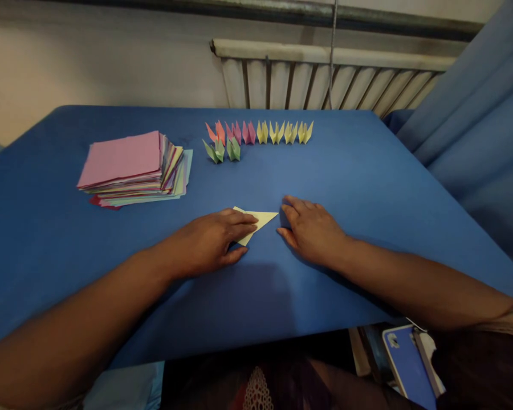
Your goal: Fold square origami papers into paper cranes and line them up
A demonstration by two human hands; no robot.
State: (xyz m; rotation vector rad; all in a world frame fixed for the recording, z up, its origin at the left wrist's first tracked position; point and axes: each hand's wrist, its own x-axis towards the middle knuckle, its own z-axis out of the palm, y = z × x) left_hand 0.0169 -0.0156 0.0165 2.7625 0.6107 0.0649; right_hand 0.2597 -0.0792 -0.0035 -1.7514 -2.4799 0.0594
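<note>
A pale yellow folded paper (263,218) lies flat on the blue table, its sharp point turned to the right. My left hand (216,238) rests over its left part, fingers stretched out and pressing it down; that part of the paper is hidden. Just off the paper's right tip is my right hand (312,230), resting on the table with its fingers slightly bent and thumb apart, nothing in it. Farther back stand several small folded paper cranes: a row of yellow ones (277,133), pink ones (248,133), an orange one (216,132) and green ones (233,149).
A tall stack of coloured paper sheets (123,162) sits at the back left of the blue table (346,182). Behind the table is a radiator (299,80), and a blue curtain (479,114) hangs at the right. A blue phone-like object (410,364) is below the front edge.
</note>
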